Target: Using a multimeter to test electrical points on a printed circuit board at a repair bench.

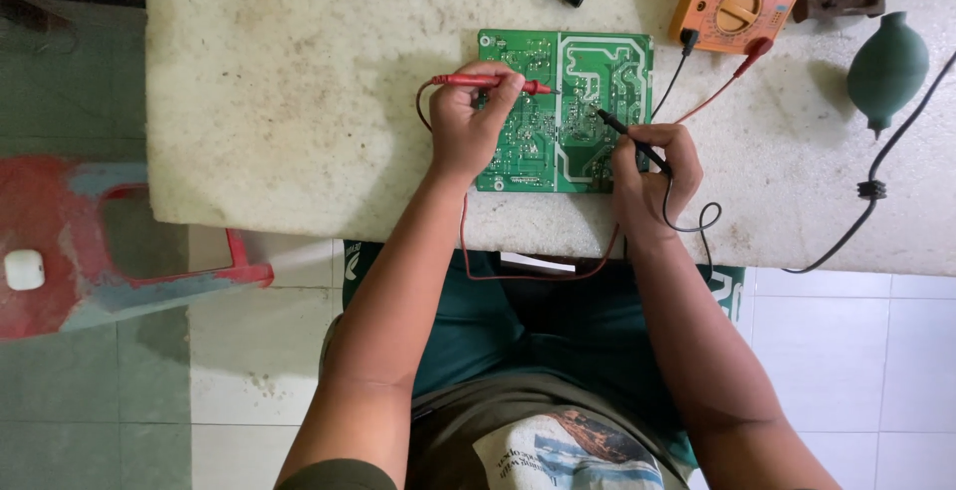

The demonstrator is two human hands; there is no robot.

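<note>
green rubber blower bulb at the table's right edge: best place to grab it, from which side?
Grip the blower bulb around its wide round belly, probably coming from above or from the right edge of the table. It lies flat, nozzle pointing toward the person, clear of the orange multimeter. The black cable runs close beside it; avoid snagging that.

Place: I see an electronics repair bench | Signs: orange multimeter (740,2), green circuit board (564,112), rubber dust blower (885,70), worn stone worktop (299,102)

The board (564,112) is green with white lines, one probe (488,82) is red, the other probe (629,136) is black, the meter (739,2) is orange, and the table (289,102) is speckled white.
</note>
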